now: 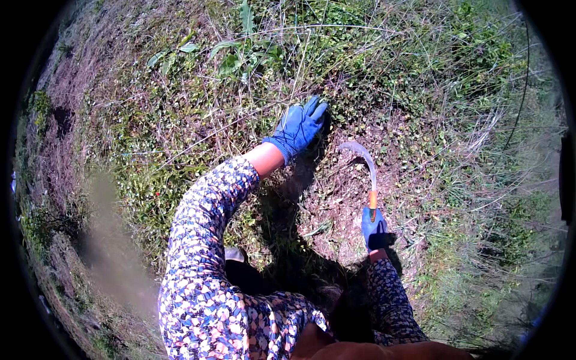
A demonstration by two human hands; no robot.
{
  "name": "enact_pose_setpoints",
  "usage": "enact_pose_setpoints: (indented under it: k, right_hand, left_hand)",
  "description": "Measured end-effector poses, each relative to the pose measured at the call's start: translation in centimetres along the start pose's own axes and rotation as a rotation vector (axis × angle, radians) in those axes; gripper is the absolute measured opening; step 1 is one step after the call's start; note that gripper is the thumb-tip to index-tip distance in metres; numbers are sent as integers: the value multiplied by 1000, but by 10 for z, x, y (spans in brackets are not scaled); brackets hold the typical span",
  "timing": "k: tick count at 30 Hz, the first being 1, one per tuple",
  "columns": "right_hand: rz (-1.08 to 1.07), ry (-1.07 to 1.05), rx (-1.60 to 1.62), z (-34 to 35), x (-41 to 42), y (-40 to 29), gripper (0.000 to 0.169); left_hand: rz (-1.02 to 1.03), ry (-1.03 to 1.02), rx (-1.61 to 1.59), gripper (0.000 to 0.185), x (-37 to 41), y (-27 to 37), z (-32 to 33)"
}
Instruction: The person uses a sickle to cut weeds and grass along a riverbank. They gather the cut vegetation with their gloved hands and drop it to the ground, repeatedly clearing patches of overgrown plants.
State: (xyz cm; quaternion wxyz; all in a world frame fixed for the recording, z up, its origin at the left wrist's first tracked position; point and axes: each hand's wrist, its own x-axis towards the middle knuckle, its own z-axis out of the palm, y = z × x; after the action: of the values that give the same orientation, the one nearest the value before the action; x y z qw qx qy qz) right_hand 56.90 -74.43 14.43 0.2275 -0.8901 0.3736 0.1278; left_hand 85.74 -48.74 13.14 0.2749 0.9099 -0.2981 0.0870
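Observation:
My right hand [373, 230], in a blue work glove, is closed around the orange handle of a sickle [367, 159]. The curved metal blade points away from me, its tip bending left above a patch of bare soil [333, 198]. My left hand [302, 123], gloved in blue too, reaches forward into low weeds [355, 96] at the far edge of that patch. Its fingers point to the upper right, and their tips are partly lost among leaves; whether they grip any stems cannot be made out. The sickle blade is apart from my left hand, to its lower right.
Broad-leaved weeds [231, 63] and long dry stems [333, 27] stand beyond my left hand. Tall, thin grass [486, 243] covers the right side. Brownish ground cover [72, 94] lies at the far left. My shadow [283, 225] falls across the soil in front of me.

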Motion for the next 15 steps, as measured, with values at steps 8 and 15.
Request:
enact_pose_setpoints:
  k: [8, 15]
  right_hand:
    - [-138, 113, 485, 14, -7, -25, 33]
    - [-180, -246, 865, 18, 22, -166, 29]
  left_hand:
    - [-392, -430, 368, 26, 70, -60, -19]
    - [-537, -411, 165, 31, 7, -101, -21]
